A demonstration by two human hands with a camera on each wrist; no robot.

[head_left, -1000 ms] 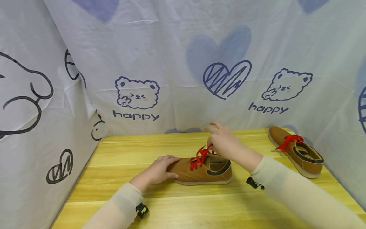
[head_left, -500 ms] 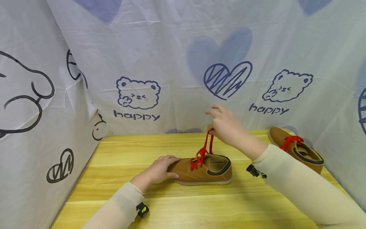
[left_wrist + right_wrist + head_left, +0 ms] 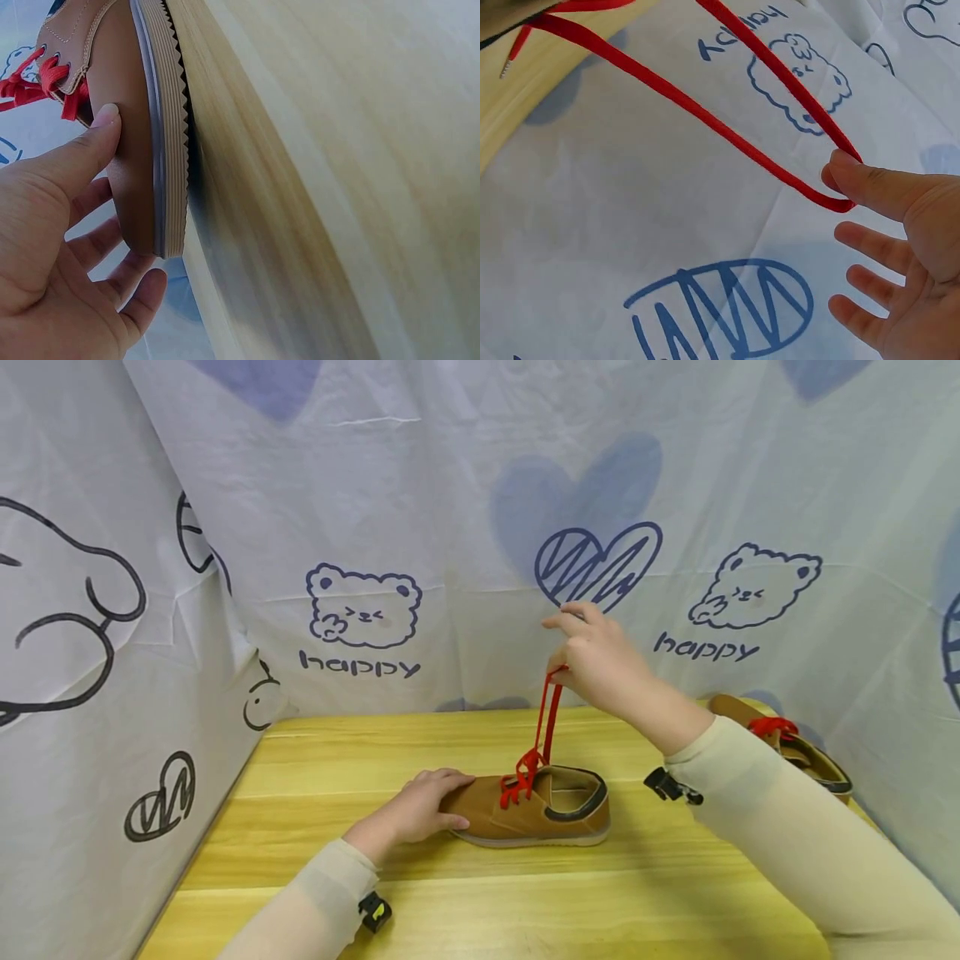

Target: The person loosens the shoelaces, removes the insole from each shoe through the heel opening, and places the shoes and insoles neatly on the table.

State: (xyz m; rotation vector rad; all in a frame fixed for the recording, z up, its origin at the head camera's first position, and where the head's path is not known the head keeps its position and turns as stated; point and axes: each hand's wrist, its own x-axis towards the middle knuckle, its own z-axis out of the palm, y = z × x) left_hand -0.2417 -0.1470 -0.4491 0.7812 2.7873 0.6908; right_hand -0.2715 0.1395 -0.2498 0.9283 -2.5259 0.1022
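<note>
A brown shoe [image 3: 480, 806] lies on the table with its toe to the left. My left hand [image 3: 412, 806] grips the toe, thumb on the near side and fingers over the far side; the left wrist view shows the thumb on the brown upper [image 3: 135, 172] just above the sole. My right hand [image 3: 600, 664] is raised above the shoe and pinches a loop of red shoelace [image 3: 697, 112] between thumb and index finger. Both strands of the loop run taut down to the lacing [image 3: 525, 777]. The other right fingers are spread apart from the lace.
A second brown shoe [image 3: 817, 764] with red laces sits at the table's back right, partly behind the right sleeve [image 3: 795, 827]. White printed cloth [image 3: 465, 527] hangs behind and left of the wooden table [image 3: 570, 902].
My right hand has risen from the shoe's lacing, drawing the red lace up into a long loop. The left hand and the shoe have stayed in place.
</note>
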